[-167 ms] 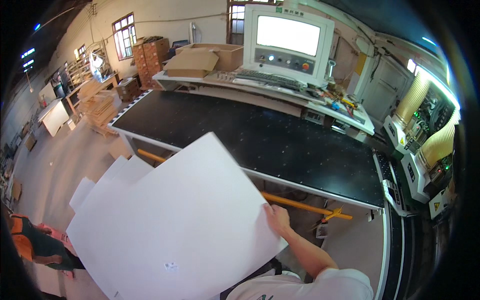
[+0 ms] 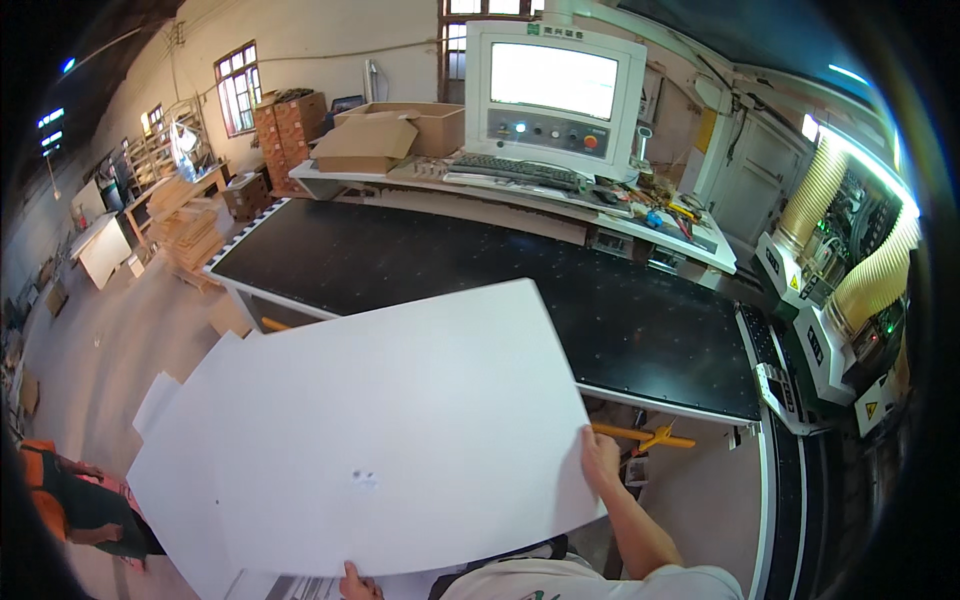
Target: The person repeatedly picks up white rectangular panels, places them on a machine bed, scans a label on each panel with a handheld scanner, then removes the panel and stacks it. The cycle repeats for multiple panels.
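Note:
A large white panel (image 2: 420, 410) is tilted in front of me, its upper corner overlapping the black machine table (image 2: 400, 245). My right hand (image 2: 600, 460) is closed on the panel's right edge. At the near edge, my left hand (image 2: 358, 582) shows only in part, closed with its thumb up against the panel. A small label-like patch (image 2: 364, 481) sits on the white face. More white sheets (image 2: 160, 402) stick out beyond the panel's left side, and the panel hides most of them.
Behind the table stand a control console (image 2: 556, 95), a keyboard (image 2: 515, 172) and an opened cardboard box (image 2: 365, 140). Hoses (image 2: 812, 195) and machine heads are at the right. A person (image 2: 85, 505) stands at lower left. A yellow bar (image 2: 660, 438) runs under the table.
The panel has swung clockwise, its upper corner moving right over the table. My right hand has shifted right and down with it. My left hand has come into sight at the near edge.

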